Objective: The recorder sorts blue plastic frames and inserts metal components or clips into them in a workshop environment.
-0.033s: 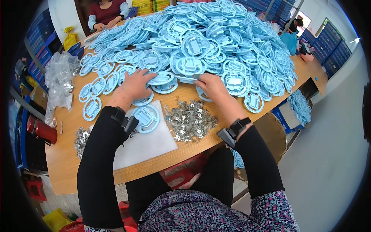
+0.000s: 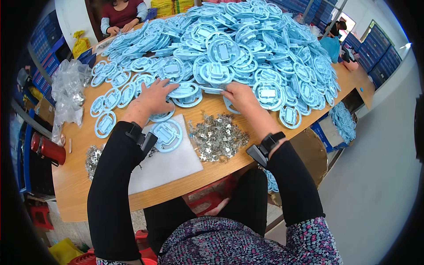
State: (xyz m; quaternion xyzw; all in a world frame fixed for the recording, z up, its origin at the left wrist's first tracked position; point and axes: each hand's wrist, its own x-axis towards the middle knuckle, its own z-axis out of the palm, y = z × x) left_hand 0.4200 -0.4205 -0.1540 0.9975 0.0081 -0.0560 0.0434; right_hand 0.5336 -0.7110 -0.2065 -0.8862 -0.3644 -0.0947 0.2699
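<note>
A big heap of light-blue round plastic parts (image 2: 247, 48) covers the far half of the wooden table (image 2: 75, 198). My left hand (image 2: 152, 99) lies flat with spread fingers on the parts at the heap's near edge. My right hand (image 2: 238, 97) has its fingers curled on the rim of one blue part (image 2: 216, 89) at the heap's front. One blue part (image 2: 167, 134) lies on a white pad (image 2: 172, 165) in front of me, beside my left wrist. A pile of small metal clips (image 2: 218, 137) sits between my forearms.
A smaller heap of metal pieces (image 2: 92, 157) lies left of the pad. Clear plastic bags (image 2: 68, 92) and a red flask (image 2: 48, 150) are at the table's left end. A person (image 2: 123, 15) sits across the table. A box of blue parts (image 2: 335, 126) stands under the right end.
</note>
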